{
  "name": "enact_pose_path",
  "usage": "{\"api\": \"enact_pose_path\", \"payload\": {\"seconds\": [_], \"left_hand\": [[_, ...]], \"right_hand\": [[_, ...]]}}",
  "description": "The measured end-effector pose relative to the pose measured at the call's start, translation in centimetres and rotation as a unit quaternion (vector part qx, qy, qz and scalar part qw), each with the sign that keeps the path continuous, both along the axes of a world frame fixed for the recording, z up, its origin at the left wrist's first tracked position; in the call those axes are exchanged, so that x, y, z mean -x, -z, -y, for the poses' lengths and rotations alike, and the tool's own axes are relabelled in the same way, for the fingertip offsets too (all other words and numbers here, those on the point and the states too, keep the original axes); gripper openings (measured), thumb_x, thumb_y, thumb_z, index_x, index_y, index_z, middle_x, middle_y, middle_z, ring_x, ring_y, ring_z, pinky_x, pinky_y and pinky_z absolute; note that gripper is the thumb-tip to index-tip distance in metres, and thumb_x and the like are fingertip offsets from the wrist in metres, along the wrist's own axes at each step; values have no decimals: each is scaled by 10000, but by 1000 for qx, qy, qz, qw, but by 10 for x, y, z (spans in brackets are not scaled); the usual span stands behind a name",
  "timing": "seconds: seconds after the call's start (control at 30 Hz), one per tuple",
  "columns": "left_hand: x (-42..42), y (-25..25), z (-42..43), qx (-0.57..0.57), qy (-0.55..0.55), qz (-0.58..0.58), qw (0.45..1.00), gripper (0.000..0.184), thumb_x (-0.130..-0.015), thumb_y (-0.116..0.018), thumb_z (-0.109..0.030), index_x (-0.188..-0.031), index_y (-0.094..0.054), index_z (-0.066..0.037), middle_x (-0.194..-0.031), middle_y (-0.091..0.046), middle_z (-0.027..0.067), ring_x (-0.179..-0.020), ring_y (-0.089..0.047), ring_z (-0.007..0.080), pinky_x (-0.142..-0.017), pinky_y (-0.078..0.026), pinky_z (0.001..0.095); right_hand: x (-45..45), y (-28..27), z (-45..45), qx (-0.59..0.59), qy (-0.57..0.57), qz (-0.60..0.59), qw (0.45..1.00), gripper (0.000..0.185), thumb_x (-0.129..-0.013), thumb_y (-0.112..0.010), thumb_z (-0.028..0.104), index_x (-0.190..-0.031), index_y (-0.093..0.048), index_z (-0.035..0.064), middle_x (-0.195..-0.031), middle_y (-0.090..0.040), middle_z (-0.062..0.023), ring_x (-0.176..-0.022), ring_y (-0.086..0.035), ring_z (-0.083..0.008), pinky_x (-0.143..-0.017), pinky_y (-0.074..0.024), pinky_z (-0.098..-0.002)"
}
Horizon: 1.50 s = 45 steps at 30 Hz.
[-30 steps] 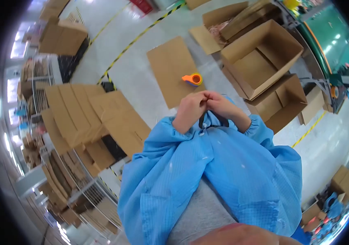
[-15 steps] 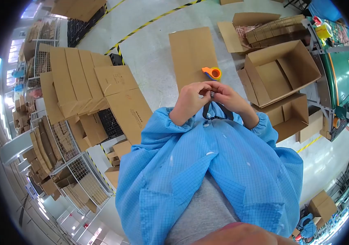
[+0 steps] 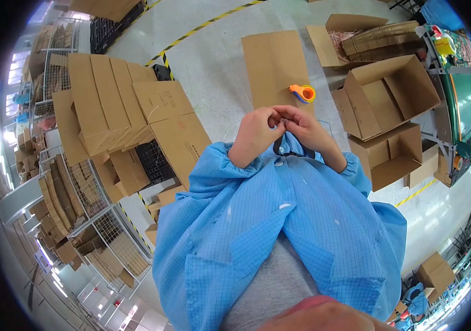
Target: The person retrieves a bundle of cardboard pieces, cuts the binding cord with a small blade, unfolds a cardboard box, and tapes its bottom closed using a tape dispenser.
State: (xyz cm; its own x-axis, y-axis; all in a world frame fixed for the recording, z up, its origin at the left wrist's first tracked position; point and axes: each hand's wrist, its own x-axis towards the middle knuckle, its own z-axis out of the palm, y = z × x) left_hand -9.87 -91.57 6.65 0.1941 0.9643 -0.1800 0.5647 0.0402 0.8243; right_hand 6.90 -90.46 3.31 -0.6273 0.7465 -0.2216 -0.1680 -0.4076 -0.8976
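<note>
My left hand [image 3: 256,135] and my right hand [image 3: 308,131] meet in front of my blue checked coat [image 3: 268,220]. The fingertips of both are pinched together around something small and greyish, mostly hidden by the fingers; its kind cannot be made out. A thin black strap [image 3: 277,147] runs just below the fingers against the coat. Beyond my right hand, an orange and blue tape dispenser [image 3: 302,93] lies on a flat cardboard sheet [image 3: 274,60].
Stacked cardboard boxes [image 3: 100,105] stand to the left. Open cartons [image 3: 392,96] are at the right, beside a green-topped workbench [image 3: 470,105]. Wire-mesh racks [image 3: 111,220] line the far left. Yellow-black tape [image 3: 208,23] marks the floor.
The view has shifted slightly, so the cardboard sheet, tape dispenser and cartons appear further right. Both hands stay together, with the small thing between them less visible now.
</note>
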Motion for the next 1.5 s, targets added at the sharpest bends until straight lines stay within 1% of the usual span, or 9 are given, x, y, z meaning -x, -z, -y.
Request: {"api": "enact_pose_path", "payload": {"seconds": [0.07,0.17,0.4,0.5,0.57,0.87,1.2,1.3,1.5], "left_hand": [[11,5,2,1,-17,4,1000,180,-734,-684,-107,-855,-637,17,-734,-654,121,-636,-615,177,-588,-479,288],[25,8,7,2,-33,26,999,174,-730,-684,-105,-846,-635,16,-723,-651,122,-625,-613,176,-583,-477,283],[42,5,11,38,-26,-1,999,160,-731,-682,-89,-836,-634,21,-689,-646,113,-606,-610,160,-570,-474,275],[48,7,8,56,-30,12,998,159,-733,-682,-92,-827,-633,27,-679,-646,111,-602,-606,148,-562,-470,273],[53,11,7,75,-24,28,997,168,-731,-686,-104,-820,-634,29,-671,-641,111,-610,-605,139,-557,-465,274],[39,7,-3,110,40,-2,993,175,-691,-687,-113,-778,-617,22,-622,-598,96,-565,-563,150,-524,-437,290],[-27,2,-35,102,95,-18,990,153,-703,-659,-94,-819,-646,4,-688,-630,105,-611,-607,189,-555,-463,304],[-51,-2,-45,68,70,118,988,138,-734,-645,-67,-855,-661,-2,-741,-649,102,-658,-632,190,-587,-483,310],[-87,7,-59,-80,206,-8,975,156,-739,-645,-68,-889,-665,-28,-782,-647,115,-681,-625,254,-605,-487,331]], "right_hand": [[13,-3,1,-19,3,19,1000,357,-904,-426,-7,-1257,-466,-43,-1109,-573,-69,-1042,-541,-126,-918,-427,-262],[30,-5,2,-75,26,55,995,360,-861,-406,-30,-1203,-517,-45,-1043,-614,-82,-960,-580,-129,-810,-479,-255],[47,-3,10,2,35,46,998,328,-879,-434,-15,-1193,-526,-47,-1055,-620,-90,-972,-584,-131,-811,-481,-257],[51,0,15,-16,104,29,994,265,-878,-501,11,-1131,-555,-45,-1002,-639,-85,-933,-605,-126,-783,-489,-255],[46,-8,16,-47,87,153,983,201,-859,-568,35,-1045,-582,-40,-925,-657,-77,-866,-622,-116,-742,-496,-251],[17,-7,2,7,28,156,987,172,-827,-561,10,-984,-605,-42,-832,-662,-67,-738,-625,-92,-664,-498,-240],[-65,5,-41,21,-70,97,993,243,-844,-530,0,-1081,-554,-50,-948,-653,-116,-791,-645,-141,-716,-530,-267],[-90,5,-52,69,-83,82,991,263,-900,-475,-29,-1161,-502,-30,-1034,-631,-122,-902,-641,-166,-812,-530,-280],[-124,14,-61,119,-103,34,987,248,-927,-455,-14,-1172,-482,-34,-1044,-624,-137,-944,-643,-193,-840,-537,-294]]}}
